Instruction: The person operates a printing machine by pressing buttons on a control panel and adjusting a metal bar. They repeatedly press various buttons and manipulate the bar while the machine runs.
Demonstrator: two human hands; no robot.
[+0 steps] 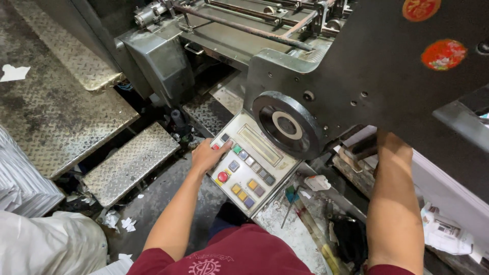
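The left hand point(206, 155) lies flat and loose against the upper left edge of the control panel point(253, 163), just left of the middle of the frame. Its fingers are spread rather than closed round anything, and the fingertips point(220, 146) press on the small buttons at the panel's top corner, next to a red one and a green one. Just below the hand, still on the panel, sits a round red button point(222, 176), and rows of grey, blue and yellow square keys run away toward the lower right.

The right hand point(383, 147) is over at the right of the frame, reaching up under the dark machine body point(387, 76). Its fingers are tucked out of sight behind the metal, so I cannot tell whether they grip anything or how far they are open. It stays well apart from the panel.

Directly above the panel, touching its upper right edge, is a big black handwheel point(288, 125) with a pale ring at its centre. To the left, stepped checker-plate treads point(130, 163) drop down toward the floor. A stack of white paper point(20, 178) shows at the far left edge, and paper scraps point(127, 223) lie on the grimy floor below the steps.
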